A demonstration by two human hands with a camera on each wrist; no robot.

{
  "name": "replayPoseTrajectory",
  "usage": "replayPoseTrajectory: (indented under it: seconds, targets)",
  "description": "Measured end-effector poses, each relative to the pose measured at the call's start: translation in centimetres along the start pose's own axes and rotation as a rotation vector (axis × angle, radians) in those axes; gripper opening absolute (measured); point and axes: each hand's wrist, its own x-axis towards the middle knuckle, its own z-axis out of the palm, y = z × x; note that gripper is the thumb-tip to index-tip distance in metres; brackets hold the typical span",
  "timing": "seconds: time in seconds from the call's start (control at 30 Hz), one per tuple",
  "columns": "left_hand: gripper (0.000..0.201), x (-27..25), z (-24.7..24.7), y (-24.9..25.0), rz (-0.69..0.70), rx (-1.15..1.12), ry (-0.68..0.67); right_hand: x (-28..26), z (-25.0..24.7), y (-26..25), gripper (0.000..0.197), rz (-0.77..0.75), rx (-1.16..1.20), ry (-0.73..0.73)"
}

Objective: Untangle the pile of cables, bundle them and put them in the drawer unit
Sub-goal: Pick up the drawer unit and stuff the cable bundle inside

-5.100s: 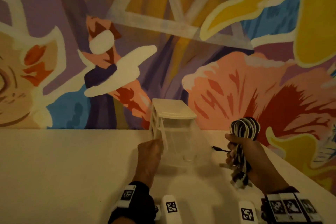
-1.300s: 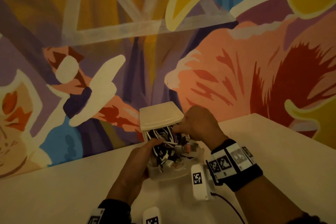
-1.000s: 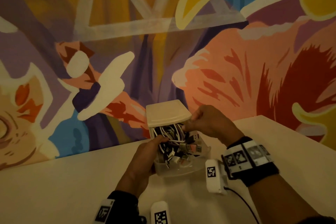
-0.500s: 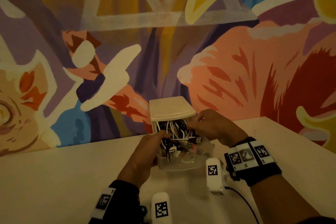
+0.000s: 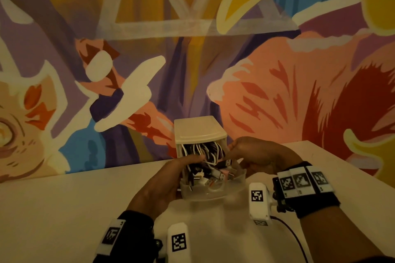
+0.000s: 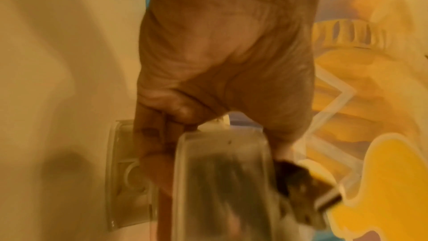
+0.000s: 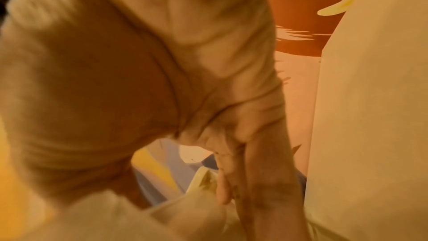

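Head view: the small cream plastic drawer unit stands on the pale counter by the mural wall, its clear pulled-out drawer heaped with the black and white bundled cables. The left hand grips the drawer's side, thumb on the cables; the right hand curls against them. Tuck every plug below the rim, then slide it in squarely.
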Motion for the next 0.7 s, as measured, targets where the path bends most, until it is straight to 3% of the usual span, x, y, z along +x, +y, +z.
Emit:
replayPoseTrajectory:
  seconds: [0.07, 0.2, 0.37, 0.53, 0.6, 0.7]
  targets:
    - [0.05, 0.0, -0.3, 0.1, -0.003, 0.002, -0.063, 0.4, 0.2, -0.1, 0.026, 0.008, -0.01, 0.064]
    - [0.022, 0.1, -0.2, 0.3, 0.059, 0.024, 0.034, 0.9, 0.8, -0.4, 0.017, 0.011, -0.148, 0.168]
    - [0.029, -0.3, 0.8, 0.5, 0.092, 0.124, 0.104, 0.5, -0.1, -0.2, 0.017, -0.025, -0.215, 0.105]
    - [0.024, -0.7, 0.5, 0.7, 0.058, 0.073, 0.101, -1.1, -1.1, -0.6, 0.015, -0.027, -0.022, -0.031]
    - [0.034, -0.6, 0.2, 0.8, 0.015, 0.013, 0.06, -1.2, -1.0, -0.7, 0.019, -0.031, 0.02, -0.074]
    - [0.03, -0.6, 0.5, 0.9, 0.025, 0.077, 0.063, -1.5, -0.4, -1.1, 0.009, -0.052, -0.152, 0.009]
